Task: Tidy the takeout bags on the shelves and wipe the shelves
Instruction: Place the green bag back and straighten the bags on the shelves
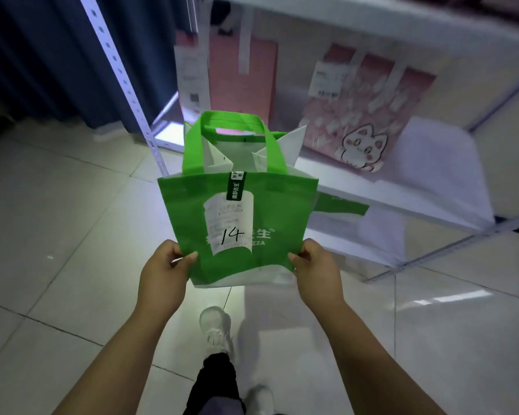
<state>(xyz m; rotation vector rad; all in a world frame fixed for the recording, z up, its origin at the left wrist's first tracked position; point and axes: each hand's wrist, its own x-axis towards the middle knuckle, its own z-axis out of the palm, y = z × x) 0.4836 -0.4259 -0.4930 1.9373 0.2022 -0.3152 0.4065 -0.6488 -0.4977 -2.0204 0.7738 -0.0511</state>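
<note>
A green and white takeout bag [270, 211] with green handles and a receipt marked "14" hangs upright in the air in front of the white shelf [342, 181]. My left hand [165, 271] pinches its lower left edge, thumb on the front. My right hand [315, 265] pinches its lower right edge the same way. On the shelf behind stand a pink bag with a white cat [369, 115] and a plain pink bag [243, 76] with a receipt. Another green bag [339, 205] shows on the shelf below.
A perforated white shelf upright [123, 82] runs diagonally at the left, with a dark blue curtain [42, 55] behind it. The floor is pale tile [57, 220]. My legs and white shoes [216, 330] are below the bag.
</note>
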